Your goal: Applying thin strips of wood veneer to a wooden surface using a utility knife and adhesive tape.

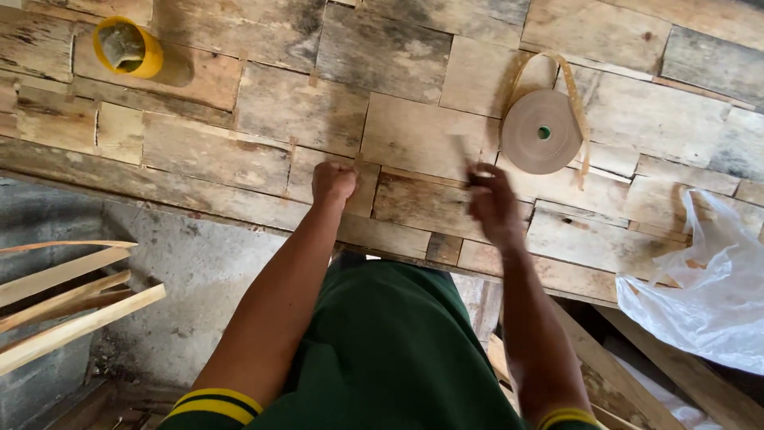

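My left hand (333, 183) is a closed fist resting on the patchwork sheet of wood veneer pieces (263, 111), near its front edge, with nothing visible in it. My right hand (492, 209) is blurred by motion just to the right, fingers closed on a thin grey object (463, 156) that sticks up over the veneer; I cannot tell what it is. A roll of brown paper tape (541, 132) lies flat on the veneer just beyond and right of my right hand, with a loose end looping around it.
A yellow cup (127, 48) with something pale inside stands at the far left of the sheet. A white plastic bag (708, 287) lies at the right edge. Several thin wood strips (68, 306) jut in at lower left, above a grey concrete floor (199, 279).
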